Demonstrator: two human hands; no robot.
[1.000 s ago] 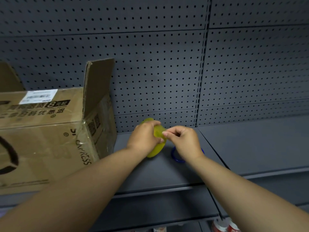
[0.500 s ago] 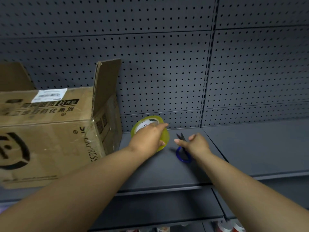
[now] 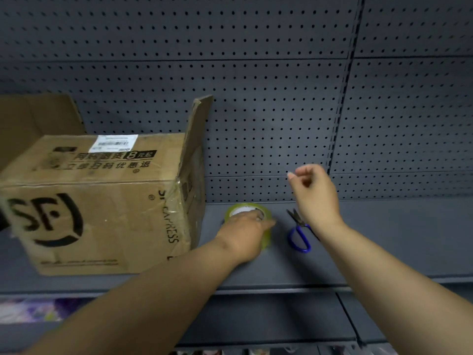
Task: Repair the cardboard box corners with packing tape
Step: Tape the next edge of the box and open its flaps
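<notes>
A brown cardboard box [image 3: 97,208] with black print lies on the grey shelf [image 3: 384,239] at the left, its right end flap [image 3: 197,139] standing up. Clear tape wrinkles over its near right corner [image 3: 176,193]. A yellowish roll of packing tape [image 3: 266,216] lies flat on the shelf right of the box. My left hand [image 3: 243,234] grips the roll from above and covers most of it. My right hand [image 3: 314,193] hovers above blue-handled scissors [image 3: 298,234], fingers curled, thumb and forefinger tips together. I can make out no tape strip between them.
A dark pegboard wall [image 3: 256,98] closes the back of the shelf. A second cardboard flap [image 3: 35,124] rises at the far left behind the box. Below the shelf edge, coloured packages [image 3: 28,308] show on a lower level.
The tape roll went from held upright between both hands to lying flat under my left hand. My right hand left the roll, dipped near the scissors, then rose up and to the right.
</notes>
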